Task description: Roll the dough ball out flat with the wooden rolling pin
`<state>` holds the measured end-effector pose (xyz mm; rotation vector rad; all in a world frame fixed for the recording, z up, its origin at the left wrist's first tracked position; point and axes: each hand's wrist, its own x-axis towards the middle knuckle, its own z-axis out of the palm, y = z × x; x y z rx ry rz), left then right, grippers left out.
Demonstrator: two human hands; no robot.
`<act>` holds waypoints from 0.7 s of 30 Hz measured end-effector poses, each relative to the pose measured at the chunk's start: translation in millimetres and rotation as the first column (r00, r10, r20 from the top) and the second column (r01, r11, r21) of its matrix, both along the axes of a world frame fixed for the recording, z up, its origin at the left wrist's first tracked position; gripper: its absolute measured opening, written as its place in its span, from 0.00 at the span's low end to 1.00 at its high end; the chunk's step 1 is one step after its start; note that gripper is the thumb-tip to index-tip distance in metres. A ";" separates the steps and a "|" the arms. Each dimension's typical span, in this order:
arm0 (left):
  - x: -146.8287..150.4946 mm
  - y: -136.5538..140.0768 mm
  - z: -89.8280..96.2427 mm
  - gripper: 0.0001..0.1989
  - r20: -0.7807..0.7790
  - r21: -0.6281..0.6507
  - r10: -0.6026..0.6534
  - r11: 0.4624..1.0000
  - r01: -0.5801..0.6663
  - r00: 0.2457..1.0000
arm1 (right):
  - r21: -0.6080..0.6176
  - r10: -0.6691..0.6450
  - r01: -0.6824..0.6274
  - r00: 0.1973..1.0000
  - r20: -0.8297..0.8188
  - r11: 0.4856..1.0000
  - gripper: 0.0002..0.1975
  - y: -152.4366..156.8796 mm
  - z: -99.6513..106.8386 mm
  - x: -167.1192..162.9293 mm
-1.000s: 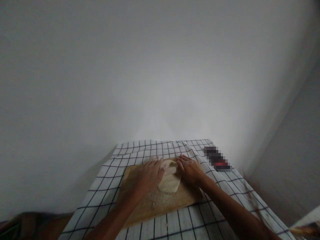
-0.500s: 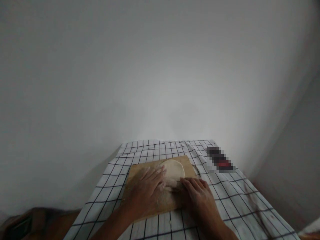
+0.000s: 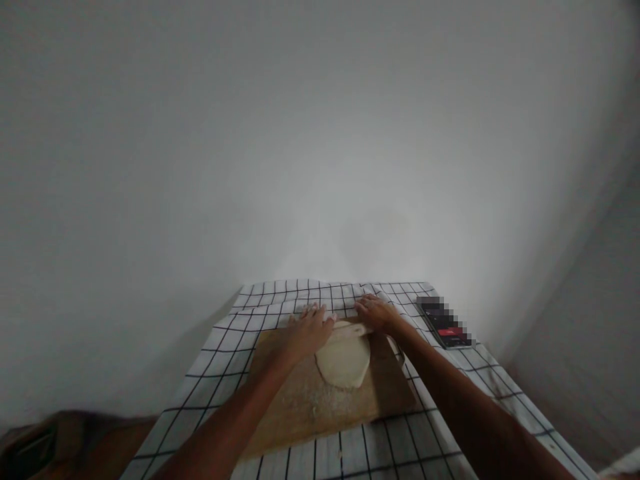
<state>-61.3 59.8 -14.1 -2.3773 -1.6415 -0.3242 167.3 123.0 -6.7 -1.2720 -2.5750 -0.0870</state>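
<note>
A pale sheet of dough (image 3: 344, 363) lies flat on a floured wooden board (image 3: 295, 420). Across the dough's far edge rests a light rolling pin (image 3: 349, 331), its middle showing between my hands. My left hand (image 3: 311, 330) bears on the pin's left end, fingers forward and over it. On the right end sits my right hand (image 3: 376, 313), with its fingers curved over the pin. Both hands hide the pin's ends.
A white cloth with dark grid lines (image 3: 225, 363) covers the table. A phone (image 3: 445, 327), partly blurred out, lies at the right edge. Part of a round rim (image 3: 399, 350) shows beside the board, under my right forearm. A plain wall (image 3: 320, 167) stands behind.
Both hands have moved away from me with the rolling pin, from the near part of the dough to its far edge. More of the dough's near side now shows.
</note>
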 end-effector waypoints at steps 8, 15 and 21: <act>4.5 -51.0 -9.5 0.20 0.077 0.146 -0.075 0.987 0.063 0.994 | 0.086 -0.125 0.144 0.973 -0.195 0.986 0.18 -117.5 -26.9 17.2; -10.1 -84.0 -4.1 0.22 0.072 0.153 -0.173 0.975 0.160 0.982 | 0.060 -0.193 0.239 0.887 -0.419 0.969 0.17 -209.6 -37.2 -6.4; -14.8 -90.8 -8.2 0.22 0.074 0.136 -0.116 0.985 0.105 0.990 | 0.151 -0.204 0.271 0.912 -0.356 0.951 0.20 -208.7 -46.0 -17.9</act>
